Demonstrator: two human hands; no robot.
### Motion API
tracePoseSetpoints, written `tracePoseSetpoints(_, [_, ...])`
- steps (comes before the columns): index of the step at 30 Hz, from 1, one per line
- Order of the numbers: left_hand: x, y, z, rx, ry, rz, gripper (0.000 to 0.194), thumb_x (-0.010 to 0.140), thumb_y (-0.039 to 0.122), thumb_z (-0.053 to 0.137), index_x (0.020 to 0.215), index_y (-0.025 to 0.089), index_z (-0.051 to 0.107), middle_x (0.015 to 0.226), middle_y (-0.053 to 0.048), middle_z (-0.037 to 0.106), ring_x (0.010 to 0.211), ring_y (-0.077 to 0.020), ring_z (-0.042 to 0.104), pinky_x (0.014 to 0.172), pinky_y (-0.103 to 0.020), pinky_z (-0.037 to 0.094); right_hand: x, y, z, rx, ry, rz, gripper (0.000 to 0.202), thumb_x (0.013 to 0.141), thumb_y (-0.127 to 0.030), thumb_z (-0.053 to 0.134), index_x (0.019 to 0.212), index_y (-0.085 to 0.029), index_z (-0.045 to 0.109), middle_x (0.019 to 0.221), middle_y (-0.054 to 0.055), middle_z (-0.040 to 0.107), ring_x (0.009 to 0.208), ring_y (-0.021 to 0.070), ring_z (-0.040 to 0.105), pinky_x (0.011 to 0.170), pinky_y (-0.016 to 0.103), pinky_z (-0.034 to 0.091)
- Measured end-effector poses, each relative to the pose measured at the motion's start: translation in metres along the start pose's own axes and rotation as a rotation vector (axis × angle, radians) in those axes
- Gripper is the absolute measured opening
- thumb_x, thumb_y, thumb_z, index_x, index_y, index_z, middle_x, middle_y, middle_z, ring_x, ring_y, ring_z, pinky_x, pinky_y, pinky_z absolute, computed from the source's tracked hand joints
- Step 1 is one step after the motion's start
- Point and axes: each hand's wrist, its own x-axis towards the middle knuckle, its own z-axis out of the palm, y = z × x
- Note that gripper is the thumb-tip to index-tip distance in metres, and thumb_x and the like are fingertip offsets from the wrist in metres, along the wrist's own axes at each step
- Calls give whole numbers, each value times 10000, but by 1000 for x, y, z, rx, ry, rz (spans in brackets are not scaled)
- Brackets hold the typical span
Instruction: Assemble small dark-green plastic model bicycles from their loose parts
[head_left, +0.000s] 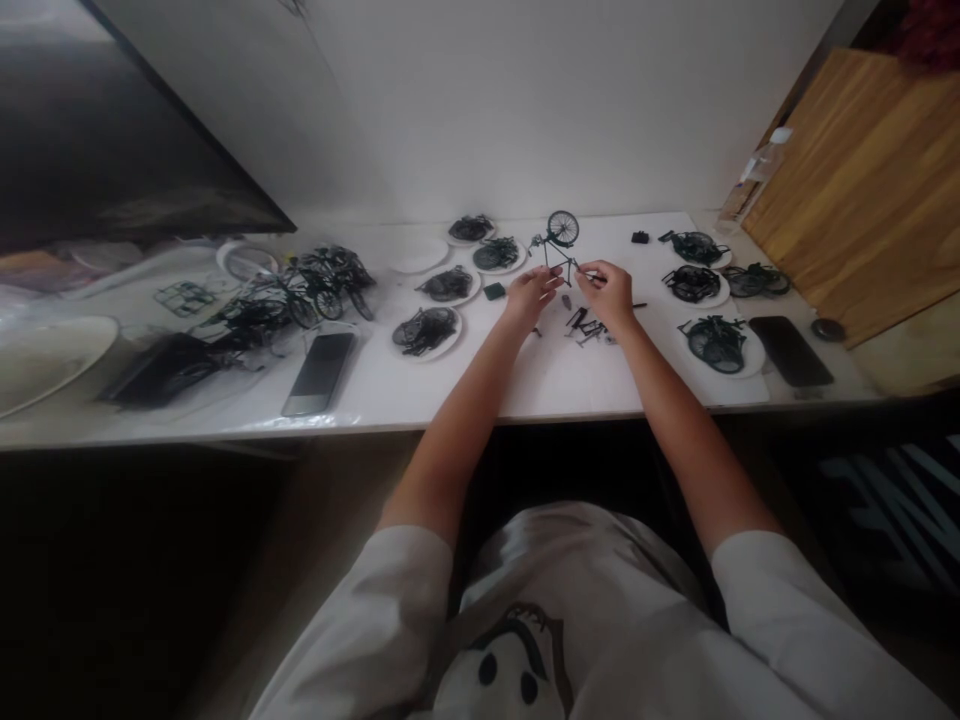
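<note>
Between my two hands, a dark miniature bicycle frame [559, 258] with one spoked wheel [562, 229] at its far end is held up over the white table. My left hand [531, 290] grips the frame at its left side, fingers closed. With thumb and fingertips pinched, my right hand [606, 292] is at the frame's right end; a thin dark part shows at those fingers, too small to make out. Just below the hands lie loose small dark parts [587, 328]. A small green block [494, 291] is left of my left hand.
White plates of bicycle parts stand left [426, 332] and right [721, 345]. Finished-looking miniature bicycles [326, 285] cluster farther left, near a phone [321, 373]. Another dark phone [791, 351] is at the right. A clear bottle [756, 180] stands by the wooden board [862, 190].
</note>
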Motion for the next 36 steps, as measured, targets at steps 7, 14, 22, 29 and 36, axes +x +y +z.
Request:
tracePoseSetpoints(7, [2, -5, -4, 53, -66, 42, 277, 938, 378, 832, 1012, 241, 604, 1452, -128, 767, 1259, -219, 740, 1079, -379, 510, 1, -1, -1, 6, 22, 9, 260, 883, -436, 779, 973, -196, 822, 1048, 95, 849, 964, 247, 754, 980, 447, 686])
tracePoseSetpoints(14, [-3, -3, -1, 73, -71, 61, 363, 831, 338, 907, 1006, 251, 602, 1414, -88, 781, 1233, -202, 729, 1077, -369, 505, 0, -5, -1, -8, -22, 19, 254, 898, -441, 794, 960, -197, 820, 1064, 109, 860, 991, 260, 793, 1010, 440, 678])
tracePoseSetpoints(22, [-9, 1, 6, 61, -5, 62, 354, 807, 237, 930, 951, 250, 606, 1238, -67, 814, 1057, -181, 735, 940, -334, 505, 0, -5, -3, 16, 29, 24, 289, 908, -486, 791, 972, -206, 818, 1093, 111, 856, 1060, 290, 797, 1064, 492, 665])
tracePoseSetpoints(29, [-14, 4, 12, 55, 21, 48, 292, 854, 171, 896, 940, 234, 624, 1090, -46, 825, 928, -145, 725, 877, -289, 501, 1, -2, -3, -21, 23, 27, 260, 921, -447, 782, 978, -197, 825, 1085, 110, 857, 1044, 277, 796, 1031, 458, 672])
tracePoseSetpoints(36, [-11, 1, 9, 53, -2, 71, 316, 841, 192, 918, 962, 227, 628, 1087, -57, 833, 881, -136, 729, 866, -292, 506, 1, 5, -1, -9, 32, 7, 190, 904, -359, 760, 964, -191, 825, 1037, 98, 860, 989, 272, 805, 1007, 456, 673])
